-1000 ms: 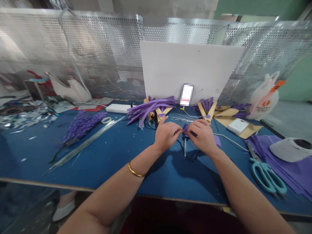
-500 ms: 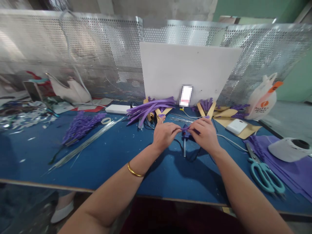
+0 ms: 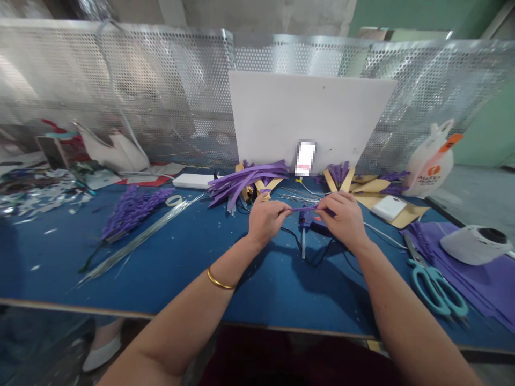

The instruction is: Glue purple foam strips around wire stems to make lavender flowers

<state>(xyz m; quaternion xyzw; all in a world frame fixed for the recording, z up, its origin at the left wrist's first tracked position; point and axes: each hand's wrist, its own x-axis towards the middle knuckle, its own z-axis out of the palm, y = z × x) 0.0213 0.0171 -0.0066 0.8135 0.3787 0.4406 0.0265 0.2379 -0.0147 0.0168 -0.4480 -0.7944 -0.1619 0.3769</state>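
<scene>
A thin purple strip (image 3: 304, 208) is stretched level between my two hands. My left hand (image 3: 266, 219) pinches its left end between thumb and fingertips, and my right hand (image 3: 341, 219) pinches the right end. Just beneath the strip a glue gun (image 3: 311, 221) lies on the blue table, partly hidden by my right hand, with a clear glue stick (image 3: 303, 244) showing. Behind my left hand is a bundle of cut purple strips (image 3: 249, 179). Stems of purple flowers (image 3: 338, 174) in tan paper stand behind my right hand.
Teal-handled scissors (image 3: 436, 289) and purple sheets (image 3: 483, 284) lie at right, with a white roll (image 3: 475, 245) on the sheets. At left are purple flower sprigs (image 3: 134, 212) and long thin wires (image 3: 145, 238). A white board (image 3: 309, 118) and a lit phone (image 3: 305, 157) stand behind.
My hands have moved apart, and a longer stretch of the purple strip shows between them. More of the glue gun is visible below.
</scene>
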